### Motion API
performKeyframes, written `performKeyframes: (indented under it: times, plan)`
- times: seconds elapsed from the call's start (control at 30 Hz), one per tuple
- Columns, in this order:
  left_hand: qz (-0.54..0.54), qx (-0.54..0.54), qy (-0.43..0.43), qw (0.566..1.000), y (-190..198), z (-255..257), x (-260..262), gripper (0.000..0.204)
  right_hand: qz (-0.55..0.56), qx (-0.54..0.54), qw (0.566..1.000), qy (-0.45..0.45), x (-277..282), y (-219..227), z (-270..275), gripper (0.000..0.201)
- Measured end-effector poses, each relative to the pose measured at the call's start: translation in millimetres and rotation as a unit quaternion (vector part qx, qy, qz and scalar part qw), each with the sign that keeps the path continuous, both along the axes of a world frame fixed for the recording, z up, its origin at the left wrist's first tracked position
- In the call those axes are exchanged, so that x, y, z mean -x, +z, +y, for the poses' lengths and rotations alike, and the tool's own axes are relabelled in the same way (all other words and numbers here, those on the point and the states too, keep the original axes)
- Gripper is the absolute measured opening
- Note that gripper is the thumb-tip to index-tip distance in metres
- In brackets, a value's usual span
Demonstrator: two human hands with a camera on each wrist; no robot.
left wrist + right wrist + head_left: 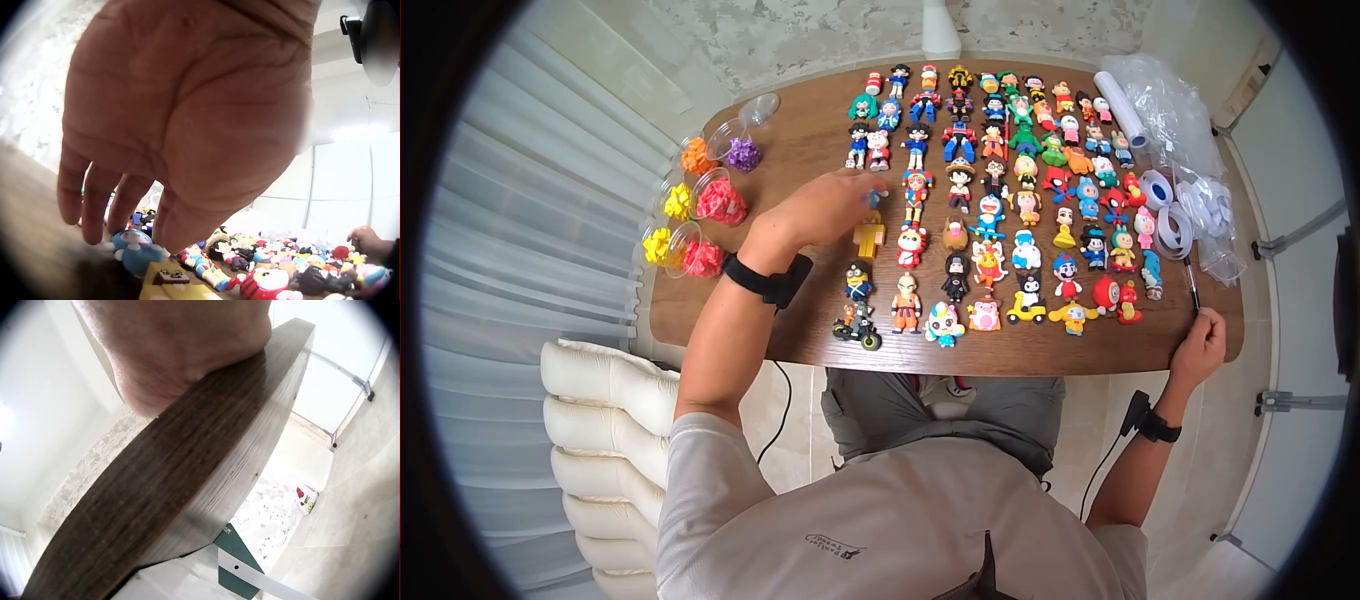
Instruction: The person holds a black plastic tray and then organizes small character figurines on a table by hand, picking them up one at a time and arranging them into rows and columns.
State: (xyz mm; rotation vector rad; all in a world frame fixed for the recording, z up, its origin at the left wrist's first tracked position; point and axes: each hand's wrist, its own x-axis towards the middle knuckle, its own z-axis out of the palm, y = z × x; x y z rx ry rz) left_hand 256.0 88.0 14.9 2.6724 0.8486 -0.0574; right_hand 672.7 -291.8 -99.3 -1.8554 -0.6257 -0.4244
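My left hand reaches over the left part of the rows of toy figures, palm down. Its thumb and fingertips pinch a small light-blue figurine low over the table, just behind a yellow figure. To the right of that hand stands a jester-like red-and-blue figure. My right hand rests loosely curled at the table's front right edge. A slim black pen-like tool lies with its near end right at those fingers. In the right wrist view only the heel of the hand shows against the tabletop.
Clear tubs of paper-like pieces in red, yellow, orange and purple line the left side. At the right lie tape rolls, a white roll and clear plastic bags. Many figures fill the middle.
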Motion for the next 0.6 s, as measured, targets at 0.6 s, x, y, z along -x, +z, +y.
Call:
performKeyframes:
  times: [0.6]
  plan:
    - [-0.015,-0.08,-0.071,0.994,6,-21,-21,0.037,0.024,-0.013,1.0,0.0,4,3,1,0.016]
